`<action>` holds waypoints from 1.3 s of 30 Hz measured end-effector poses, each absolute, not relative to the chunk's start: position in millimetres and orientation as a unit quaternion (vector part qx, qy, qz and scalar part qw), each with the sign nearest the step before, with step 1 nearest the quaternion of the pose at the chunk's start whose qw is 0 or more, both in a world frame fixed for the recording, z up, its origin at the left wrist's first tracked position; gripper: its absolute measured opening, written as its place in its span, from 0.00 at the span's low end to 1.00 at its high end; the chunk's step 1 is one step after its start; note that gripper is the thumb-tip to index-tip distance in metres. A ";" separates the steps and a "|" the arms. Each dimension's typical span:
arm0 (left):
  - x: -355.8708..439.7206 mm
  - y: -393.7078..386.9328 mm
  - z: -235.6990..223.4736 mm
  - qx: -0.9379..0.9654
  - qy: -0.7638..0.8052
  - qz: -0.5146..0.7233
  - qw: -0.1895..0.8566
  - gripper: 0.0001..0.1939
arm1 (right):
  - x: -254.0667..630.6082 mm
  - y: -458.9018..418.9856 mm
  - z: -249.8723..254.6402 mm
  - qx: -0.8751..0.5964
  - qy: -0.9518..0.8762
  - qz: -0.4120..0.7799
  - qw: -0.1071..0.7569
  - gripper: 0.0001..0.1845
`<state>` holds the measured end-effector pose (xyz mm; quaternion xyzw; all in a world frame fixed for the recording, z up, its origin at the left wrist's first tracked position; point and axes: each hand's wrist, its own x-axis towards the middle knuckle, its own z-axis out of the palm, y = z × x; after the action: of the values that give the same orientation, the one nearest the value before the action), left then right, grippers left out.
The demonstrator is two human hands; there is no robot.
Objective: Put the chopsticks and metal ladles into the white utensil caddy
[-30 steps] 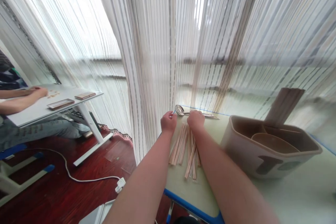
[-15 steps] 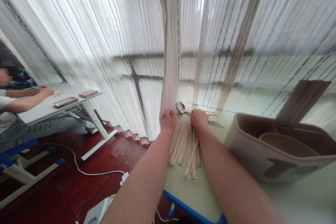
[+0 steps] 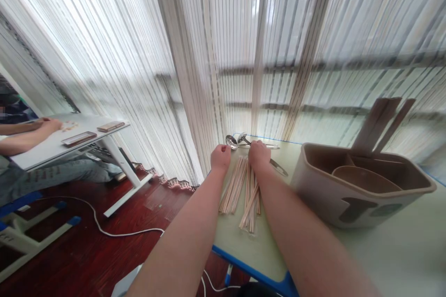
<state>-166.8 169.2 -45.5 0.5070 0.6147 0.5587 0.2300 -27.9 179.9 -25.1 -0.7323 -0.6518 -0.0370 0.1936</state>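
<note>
My right hand (image 3: 259, 153) is closed around the handle of a perforated metal ladle (image 3: 243, 138), whose bowl shows to its left. The flat handle end comes out at lower right of the hand. Beside it a shiny soup ladle (image 3: 231, 142) lies along the table's far edge, its handle passing behind my right hand. My left hand (image 3: 220, 158) is closed near that soup ladle's bowl; what its fingers hold, if anything, is hidden. Chopsticks in two clear-wrapped bundles (image 3: 234, 186) lie below and between my hands, one partly under my right forearm.
A brown divided utensil holder (image 3: 348, 204), with flat brown sticks (image 3: 374, 125) standing in it, is right on the pale table (image 3: 244, 255). Sheer curtains (image 3: 188, 55) hang behind. At left, another person's hands (image 3: 49, 125) rest at a white table (image 3: 38, 148). A white cable (image 3: 114, 230) crosses the red floor.
The perforated ladle's bowl has shifted and tilted up, and the soup ladle's bowl now shows beside it. The curtain fold by my left hand has swung left, away from it.
</note>
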 end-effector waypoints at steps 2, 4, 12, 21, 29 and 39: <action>-166.9 168.9 -46.2 0.514 0.608 0.559 0.234 0.08 | -26.9 180.5 -25.3 -0.733 -0.651 -0.031 0.195 0.17; -167.1 169.5 -47.2 0.512 0.606 0.560 0.239 0.08 | -26.0 181.0 -25.5 -0.735 -0.649 -0.023 0.195 0.17; -170.9 173.4 -53.3 0.536 0.612 0.544 0.204 0.10 | -26.0 178.8 -25.1 -0.745 -0.625 -0.032 0.230 0.18; -171.7 174.7 -54.1 0.545 0.619 0.531 0.193 0.10 | -32.2 176.3 -20.6 -0.750 -0.621 -0.027 0.226 0.17; -172.1 175.0 -53.9 0.554 0.621 0.523 0.183 0.10 | -32.3 176.8 -20.6 -0.734 -0.634 -0.031 0.242 0.16; -171.1 173.1 -52.6 0.561 0.623 0.512 0.189 0.10 | -32.5 176.6 -21.9 -0.754 -0.611 -0.057 0.233 0.15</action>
<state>-171.1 173.1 -52.6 0.5605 0.6229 0.5121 0.1888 -32.5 176.6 -21.9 -0.7544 -0.6112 -0.0572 0.2326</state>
